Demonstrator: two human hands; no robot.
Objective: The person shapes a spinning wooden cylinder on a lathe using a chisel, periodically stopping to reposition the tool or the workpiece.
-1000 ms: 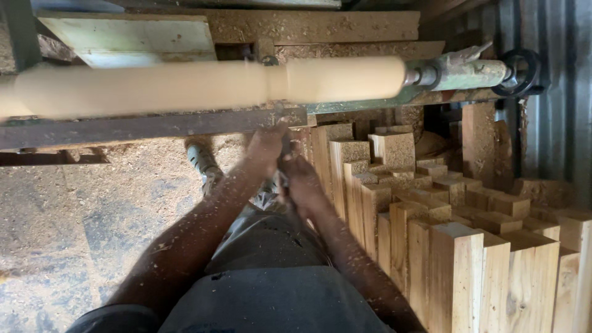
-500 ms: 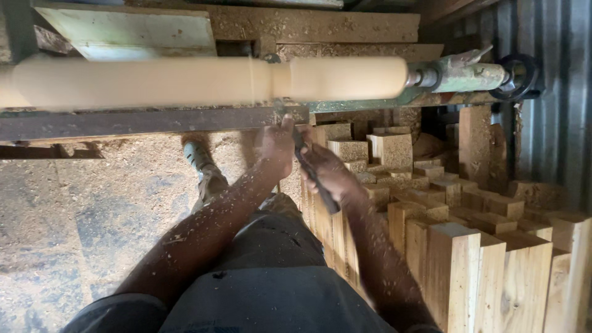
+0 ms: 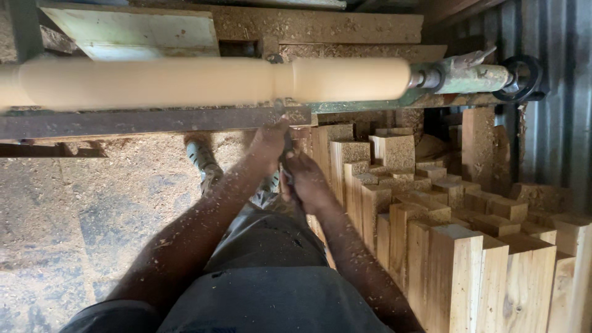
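Spindle [image 3: 209, 80] was the work in hand: a long pale wooden turning, mounted crosswise just above and beyond both hands, its surface smeared smooth as if it was spinning, with a narrow groove cut nearly straight above the left hand. In the head view, the only one, the left hand [image 3: 266, 145] reached up to the underside of the rusty bed rail [image 3: 154, 122], and the right hand [image 3: 306, 179] sat just below and to the right of it; the two were close together, both closed around a thin dark tool [image 3: 287, 151] that ran up between them toward the groove (its tip was hidden behind the rail, so whether it touched the wood I could not tell). The likeliest trouble, to my eye, was a catch: if the edge dug in too steeply, the turning wood could snatch the tool and tear the groove or wrench the grip. The left hand's knuckles lay very near the spinning piece and the rail, so a slip could pinch them. Shavings clung to both forearms and covered the floor [image 3: 74, 209] to the left of the hands, where a sandalled foot [image 3: 203, 161] stood; loose footing there could unsettle the stance. To the right of the hands, upright square wooden blanks [image 3: 456, 259] crowded close, leaving little room for the right elbow to give. Farther right, the green tailstock [image 3: 475, 77] held the end; if it slackened, the piece could chatter.
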